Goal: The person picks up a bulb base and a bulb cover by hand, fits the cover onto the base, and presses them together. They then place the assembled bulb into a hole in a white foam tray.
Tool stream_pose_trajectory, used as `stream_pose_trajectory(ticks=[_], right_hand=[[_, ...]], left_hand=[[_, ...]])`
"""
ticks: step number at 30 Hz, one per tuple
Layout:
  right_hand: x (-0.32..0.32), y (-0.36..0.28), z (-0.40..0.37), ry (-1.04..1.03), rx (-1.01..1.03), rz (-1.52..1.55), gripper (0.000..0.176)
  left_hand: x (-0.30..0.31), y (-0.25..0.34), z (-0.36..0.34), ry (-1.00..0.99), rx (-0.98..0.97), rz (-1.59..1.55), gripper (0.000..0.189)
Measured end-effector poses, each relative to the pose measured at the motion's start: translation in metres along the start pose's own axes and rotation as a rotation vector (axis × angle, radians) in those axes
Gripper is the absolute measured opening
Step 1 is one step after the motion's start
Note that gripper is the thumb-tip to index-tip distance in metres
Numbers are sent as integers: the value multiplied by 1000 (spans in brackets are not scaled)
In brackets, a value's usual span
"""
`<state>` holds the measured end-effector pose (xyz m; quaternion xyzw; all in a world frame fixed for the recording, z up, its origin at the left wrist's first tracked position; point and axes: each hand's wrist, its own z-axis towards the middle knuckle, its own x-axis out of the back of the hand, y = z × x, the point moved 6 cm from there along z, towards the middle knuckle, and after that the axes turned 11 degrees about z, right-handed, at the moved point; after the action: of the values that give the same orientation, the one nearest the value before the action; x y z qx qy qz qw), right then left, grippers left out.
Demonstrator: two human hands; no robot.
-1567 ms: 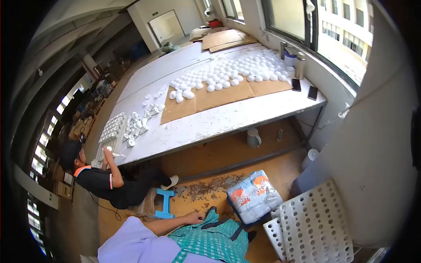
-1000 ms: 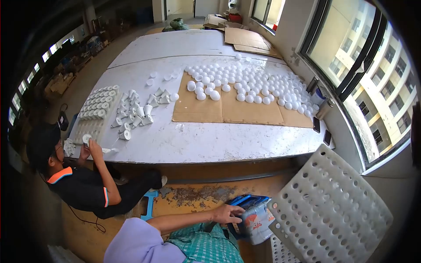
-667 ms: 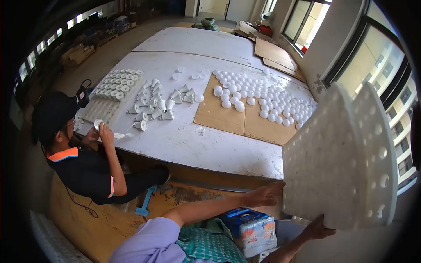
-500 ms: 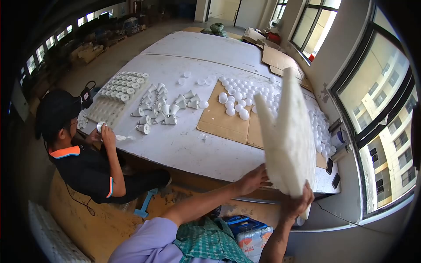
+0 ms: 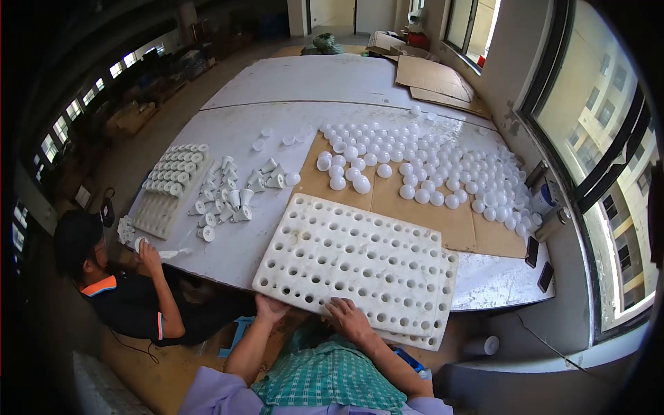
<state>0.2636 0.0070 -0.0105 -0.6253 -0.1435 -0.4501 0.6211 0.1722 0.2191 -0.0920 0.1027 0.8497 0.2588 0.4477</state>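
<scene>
A white foam tray (image 5: 354,257) with rows of round holes lies tilted at the near side of the table, its front edge reaching over the table edge. A second foam tray (image 5: 443,304) shows beneath it along the right side. My left hand (image 5: 272,309) grips the front left corner, its fingers partly hidden under the tray. My right hand (image 5: 351,321) holds the front edge near the middle, its fingers on the top face. Behind the tray, many white bulb covers (image 5: 422,155) sit on flat cardboard (image 5: 387,197).
White cone-shaped lamp housings (image 5: 235,200) stand and lie left of the cardboard. A co-worker (image 5: 124,290) sits at the left, holding a small white part beside another foam tray (image 5: 155,214) filled with housings. Two phones (image 5: 546,276) lie at the right edge, near the window wall.
The foam trays, held upright and tipped at the right before, now lie down flatter with holes facing up. My left hand moved left to the corner; my right hand moved left along the front edge.
</scene>
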Motion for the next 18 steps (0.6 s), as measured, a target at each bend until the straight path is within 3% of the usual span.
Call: stream_pose_trajectory(ticks=[3, 6, 7, 8, 10, 12, 13, 16, 17, 18], right_hand=[[77, 17, -41, 360, -119, 74, 56], [132, 95, -138, 883, -480, -134, 61], [139, 123, -177, 962, -671, -183, 62], [139, 152, -212, 953, -913, -201, 63], [127, 205, -253, 947, -1045, 102, 64], [95, 246, -263, 945, -997, 582, 64], [96, 237, -248, 886, -1011, 711, 62], [121, 203, -210, 941, -1111, 619, 55], [119, 206, -208, 953, -1118, 607, 55], [121, 210, -201, 992, -1002, 502, 54]], left_hand=[[54, 11, 13, 118, -25, 68, 62], [70, 38, 13, 311, -49, 98, 59], [91, 49, 22, 373, -98, 136, 58], [111, 64, 30, 433, -133, 321, 57], [115, 86, 46, 542, -119, 650, 51], [120, 99, 86, 433, -113, 925, 48], [109, 99, 99, 415, -99, 931, 48], [64, 104, 134, 315, -132, 1135, 51], [55, 104, 141, 327, -121, 1341, 53], [48, 105, 147, 337, -111, 1547, 56]])
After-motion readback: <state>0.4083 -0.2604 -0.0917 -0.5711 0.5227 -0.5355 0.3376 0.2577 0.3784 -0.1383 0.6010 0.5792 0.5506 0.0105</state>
